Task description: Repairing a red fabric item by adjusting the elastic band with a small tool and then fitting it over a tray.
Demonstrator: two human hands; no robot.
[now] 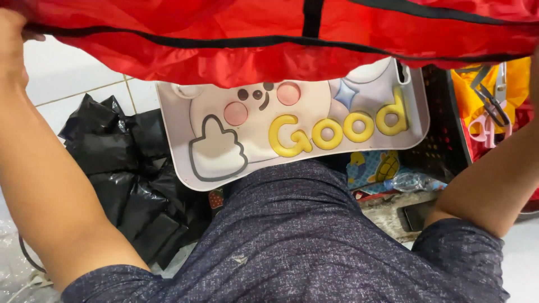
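Hands [11, 45] stretch red fabric [269, 39] above tray [179, 163].

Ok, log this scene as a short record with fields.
held item: red fabric bag with black trim, stretched across the top of the view
left hand: left hand grips the fabric's left edge
right hand: out of view past the right edge
below fabric: pale cartoon mat with yellow raised letters
left floor: black plastic bags
right: black crate, clear bottle

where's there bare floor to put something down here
Bare white tile shows upper left, between the left forearm and the black plastic bags. Right of the cartoon tray it is crowded: black crate, plastic bottle, clutter.
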